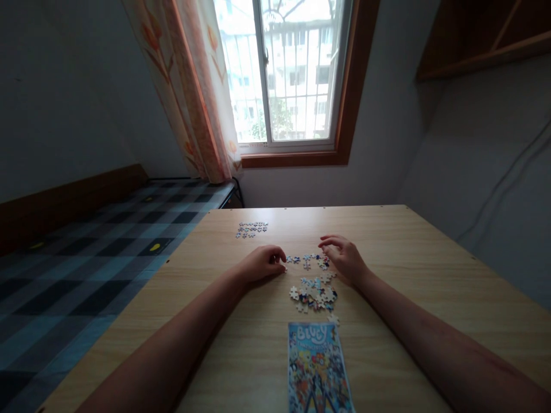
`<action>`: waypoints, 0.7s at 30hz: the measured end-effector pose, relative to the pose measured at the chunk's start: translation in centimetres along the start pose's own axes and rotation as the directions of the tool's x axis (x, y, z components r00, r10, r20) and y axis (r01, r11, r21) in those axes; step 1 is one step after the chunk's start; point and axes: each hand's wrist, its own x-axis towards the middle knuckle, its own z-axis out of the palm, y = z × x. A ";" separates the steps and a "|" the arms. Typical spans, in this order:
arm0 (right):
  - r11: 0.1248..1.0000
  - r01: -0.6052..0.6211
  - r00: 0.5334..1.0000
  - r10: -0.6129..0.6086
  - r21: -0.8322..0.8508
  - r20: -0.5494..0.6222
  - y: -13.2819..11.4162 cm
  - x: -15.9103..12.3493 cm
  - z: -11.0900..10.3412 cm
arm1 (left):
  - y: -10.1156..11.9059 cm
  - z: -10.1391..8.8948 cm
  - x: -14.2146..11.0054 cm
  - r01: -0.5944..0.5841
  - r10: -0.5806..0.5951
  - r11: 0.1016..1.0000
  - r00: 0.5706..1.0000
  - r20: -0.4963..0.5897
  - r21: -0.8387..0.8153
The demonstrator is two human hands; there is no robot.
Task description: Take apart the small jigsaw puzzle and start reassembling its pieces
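Note:
My left hand rests low over the table with its fingers curled toward the thumb, at the left end of a loose row of jigsaw puzzle pieces. Whatever sits at its fingertips is too small to make out. At the row's right end, my right hand has its fingers stretched and apart, holding nothing visible. Between my forearms lies a heap of mixed puzzle pieces, some pale side up, some coloured. Nearer to me is a colourful picture sheet with "BLUEY" printed at its top.
More puzzle pieces lie in short rows at the far left of the wooden table. A bed with a checked cover stands along the left side. Behind the table are a curtain and a window.

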 end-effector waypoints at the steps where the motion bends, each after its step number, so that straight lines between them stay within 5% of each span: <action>1: 1.000 0.012 1.000 -0.012 -0.014 0.005 -0.1 0.0 -0.1 | 0.0 -0.1 0.0 -0.010 0.010 1.000 1.000 -0.002 0.012; 5: 0.992 0.075 0.977 -0.052 -0.103 0.208 -1.1 0.3 -1.0 | 0.4 -0.3 0.0 -0.058 0.059 0.995 0.998 -0.008 0.082; 11: 0.976 0.166 0.762 -0.038 -0.138 0.647 -3.6 1.0 -3.1 | 0.8 -0.4 -0.2 -0.101 0.100 0.985 0.995 0.018 0.140; 14: 0.960 0.209 0.702 -0.016 -0.185 0.712 -4.2 1.1 -3.7 | 0.7 -0.3 -0.1 -0.102 0.100 0.986 0.995 0.023 0.129; 21: 0.948 0.223 0.694 0.009 -0.227 0.720 -3.7 1.3 -4.0 | 0.6 -0.4 0.0 -0.103 0.093 0.982 0.993 0.072 0.161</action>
